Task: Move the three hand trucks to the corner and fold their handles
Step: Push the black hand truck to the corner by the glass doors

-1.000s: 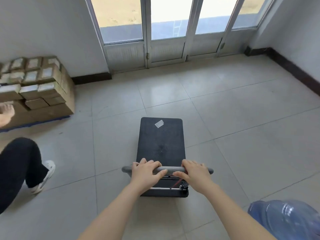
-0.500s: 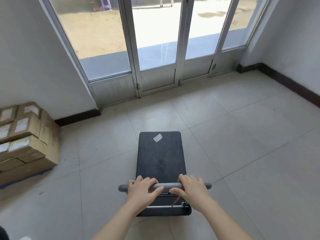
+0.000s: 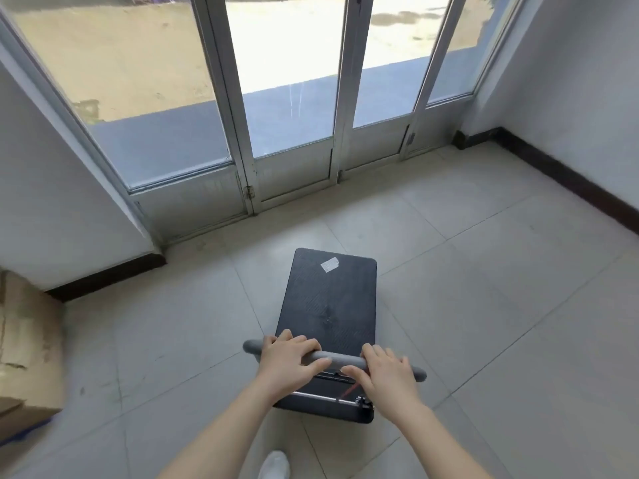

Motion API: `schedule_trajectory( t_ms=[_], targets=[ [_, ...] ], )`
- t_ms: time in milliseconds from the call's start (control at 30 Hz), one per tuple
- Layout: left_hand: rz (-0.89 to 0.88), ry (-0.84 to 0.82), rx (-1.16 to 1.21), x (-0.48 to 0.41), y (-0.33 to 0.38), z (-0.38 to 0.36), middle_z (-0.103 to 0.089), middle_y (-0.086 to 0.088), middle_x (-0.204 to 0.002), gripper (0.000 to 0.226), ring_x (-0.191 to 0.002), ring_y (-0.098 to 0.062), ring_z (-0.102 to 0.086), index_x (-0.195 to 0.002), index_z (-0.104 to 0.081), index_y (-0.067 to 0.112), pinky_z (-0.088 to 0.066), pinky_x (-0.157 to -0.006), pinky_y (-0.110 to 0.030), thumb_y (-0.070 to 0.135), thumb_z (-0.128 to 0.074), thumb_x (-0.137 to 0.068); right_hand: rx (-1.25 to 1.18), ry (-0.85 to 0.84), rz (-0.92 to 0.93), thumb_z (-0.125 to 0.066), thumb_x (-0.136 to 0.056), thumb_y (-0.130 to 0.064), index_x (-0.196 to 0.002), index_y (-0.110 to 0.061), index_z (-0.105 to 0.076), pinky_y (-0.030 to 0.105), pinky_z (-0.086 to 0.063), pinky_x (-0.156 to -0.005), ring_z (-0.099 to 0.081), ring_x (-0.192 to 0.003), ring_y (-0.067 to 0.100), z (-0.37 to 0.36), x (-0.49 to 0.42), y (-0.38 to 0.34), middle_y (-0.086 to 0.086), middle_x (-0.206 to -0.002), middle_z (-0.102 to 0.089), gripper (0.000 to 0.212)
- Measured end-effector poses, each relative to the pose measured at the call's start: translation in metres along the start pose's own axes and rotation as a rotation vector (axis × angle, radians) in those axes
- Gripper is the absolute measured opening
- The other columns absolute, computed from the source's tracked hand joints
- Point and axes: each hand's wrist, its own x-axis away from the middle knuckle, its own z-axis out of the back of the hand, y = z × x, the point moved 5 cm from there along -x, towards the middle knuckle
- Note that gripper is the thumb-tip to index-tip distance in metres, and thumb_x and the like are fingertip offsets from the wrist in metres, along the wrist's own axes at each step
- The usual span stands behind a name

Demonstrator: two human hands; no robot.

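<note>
Left hand (image 3: 288, 361) and right hand (image 3: 387, 378) are both gripping the handle (image 3: 337, 358). The hand truck (image 3: 328, 305) is sitting just ahead of them, and only 1 of 3 is showing. The corner (image 3: 461, 138) is lying well ahead-right. Handle is standing unfolded, so I'd say it's early.

One hand truck (image 3: 328, 305) in view: flat black platform, rectangular with rounded corners, a white sticker (image 3: 329, 264) near its far end. It stands on the tiled floor (image 3: 484, 305), long axis pointing toward the glass doors (image 3: 294, 167), near them but apart. Its grey padded handle (image 3: 340, 358) is raised over the near end, unfolded, gripped by both hands.
</note>
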Motion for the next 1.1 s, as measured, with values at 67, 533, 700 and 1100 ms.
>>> schedule_trajectory(
  t_ms=[67,533,700,1100],
  targets=[
    [-0.052,-0.023,-0.014,-0.033,-0.004,0.016,-0.059,0.016,-0.096,0.042,-0.097,-0.011,-0.042,-0.099,-0.056,0.035,-0.022,-0.083,-0.035,0.067,-0.032,-0.084,-0.024,0.041,-0.043,0.009,-0.066,-0.082,-0.092,-0.029,-0.029,0.034,-0.027,-0.073,-0.047,-0.097,0.017,0.013,-0.026,0.003,-0.008,-0.106,-0.053,0.07],
    [-0.26,-0.051,-0.098,-0.26,-0.004,0.094,-0.059,0.017,-0.092,0.063,-0.095,-0.009,-0.042,-0.099,-0.055,0.037,-0.022,-0.081,-0.034,0.076,-0.014,-0.071,-0.049,0.002,-0.247,-0.026,-0.088,-0.067,-0.107,-0.021,-0.044,0.039,-0.034,-0.082,-0.05,-0.104,0.022,0.093,-0.21,0.056,-0.002,-0.112,-0.055,0.053],
    [-0.267,-0.113,-0.102,-0.345,0.009,0.123,-0.06,0.018,-0.096,0.065,-0.092,-0.007,-0.038,-0.099,-0.055,0.037,-0.02,-0.078,-0.033,0.076,-0.014,-0.067,-0.074,0.082,-0.251,-0.001,-0.068,-0.077,-0.113,-0.021,-0.043,0.04,-0.035,-0.085,-0.049,-0.107,0.023,0.125,-0.282,0.087,-0.001,-0.116,-0.054,0.083],
    [-0.332,-0.096,-0.186,-0.538,0.034,0.193,-0.052,0.023,-0.082,0.063,-0.087,-0.006,-0.037,-0.088,-0.05,0.036,-0.019,-0.074,-0.032,0.079,-0.01,-0.064,-0.161,0.106,-0.35,0.035,-0.046,-0.076,-0.123,-0.017,-0.041,0.044,-0.035,-0.091,-0.047,-0.112,0.028,0.2,-0.446,0.156,0.005,-0.123,-0.051,0.123]
  ],
)
